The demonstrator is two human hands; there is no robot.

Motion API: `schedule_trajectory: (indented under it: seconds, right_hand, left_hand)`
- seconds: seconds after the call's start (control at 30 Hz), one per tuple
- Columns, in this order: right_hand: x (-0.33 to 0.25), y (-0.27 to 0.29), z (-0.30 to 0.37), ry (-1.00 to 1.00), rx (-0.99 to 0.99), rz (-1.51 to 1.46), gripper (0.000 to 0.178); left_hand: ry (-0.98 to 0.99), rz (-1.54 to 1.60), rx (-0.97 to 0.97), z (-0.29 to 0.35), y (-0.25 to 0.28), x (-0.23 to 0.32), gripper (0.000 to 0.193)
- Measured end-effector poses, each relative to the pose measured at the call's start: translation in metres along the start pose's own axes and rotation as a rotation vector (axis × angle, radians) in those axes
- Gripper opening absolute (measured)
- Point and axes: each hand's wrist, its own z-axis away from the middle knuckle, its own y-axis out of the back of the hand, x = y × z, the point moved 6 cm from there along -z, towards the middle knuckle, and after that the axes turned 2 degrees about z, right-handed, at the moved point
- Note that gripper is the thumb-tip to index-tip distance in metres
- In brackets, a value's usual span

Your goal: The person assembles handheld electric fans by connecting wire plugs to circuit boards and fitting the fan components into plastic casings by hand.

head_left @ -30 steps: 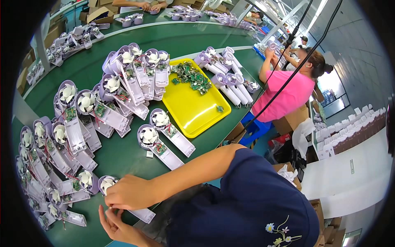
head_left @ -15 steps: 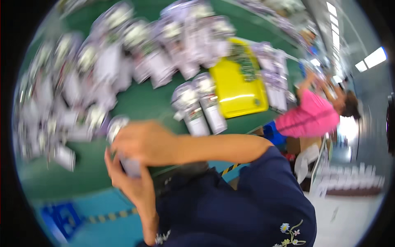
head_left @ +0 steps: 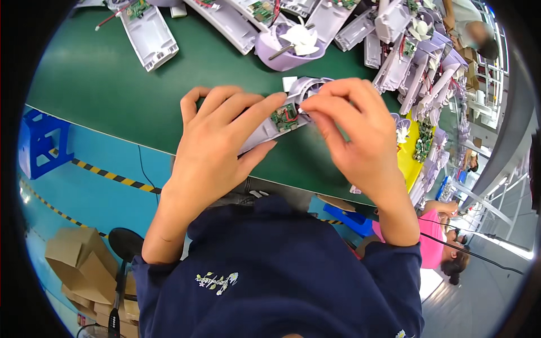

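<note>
A lilac handheld-fan housing (head_left: 260, 137), its inside facing up, lies at a slant over the green table between my hands. A green circuit board (head_left: 284, 117) with red wires sits in its handle, and a round fan head (head_left: 314, 84) forms the far end. My left hand (head_left: 214, 138) grips the handle, thumb on the near side and fingertips by the board. With thumb and index finger pinched together, my right hand (head_left: 360, 132) is at the joint of handle and head. What that pinch holds is too small to make out.
Past my hands, lilac fan housings with boards and white blades (head_left: 301, 39) crowd the green table (head_left: 96, 73). To the right is a yellow tray (head_left: 410, 163) with circuit boards; beyond it sits a person in pink (head_left: 433, 234). A blue stool (head_left: 42, 141) and cardboard boxes (head_left: 84, 262) stand left.
The view has swung round. My right forearm no longer crosses in front of me; my hands, close together around a lilac piece before, are now at opposite sides of the fan housing.
</note>
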Motion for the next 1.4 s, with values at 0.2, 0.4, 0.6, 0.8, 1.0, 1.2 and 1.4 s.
schedule_trajectory:
  seconds: [0.2, 0.4, 0.6, 0.8, 1.0, 1.2, 1.4]
  right_hand:
    - [0.003, -0.011, -0.004, -0.067, -0.059, -0.070, 0.026]
    - [-0.002, -0.009, -0.002, 0.008, -0.050, -0.003, 0.028]
    - [-0.003, -0.009, -0.003, -0.038, -0.071, 0.004, 0.028]
    - [0.002, -0.009, 0.001, -0.030, -0.088, -0.003, 0.028]
    - [0.002, -0.008, -0.005, -0.009, -0.086, -0.033, 0.030]
    - [0.004, -0.008, -0.005, -0.086, -0.096, -0.087, 0.028]
    - [0.003, -0.007, -0.006, -0.078, -0.080, -0.064, 0.025]
  left_hand:
    - [0.018, 0.108, 0.130, 0.003, 0.002, -0.009, 0.056]
    - [-0.021, 0.134, 0.144, 0.004, 0.000, -0.010, 0.046]
    - [-0.048, 0.063, 0.157, 0.009, -0.004, -0.008, 0.035]
    - [0.063, -0.048, 0.241, 0.019, -0.004, 0.006, 0.035]
    - [0.027, -0.110, 0.278, 0.019, -0.009, 0.005, 0.036]
    - [0.040, -0.098, 0.311, 0.020, -0.011, 0.004, 0.038]
    - [0.024, -0.164, 0.300, 0.019, -0.013, 0.007, 0.043]
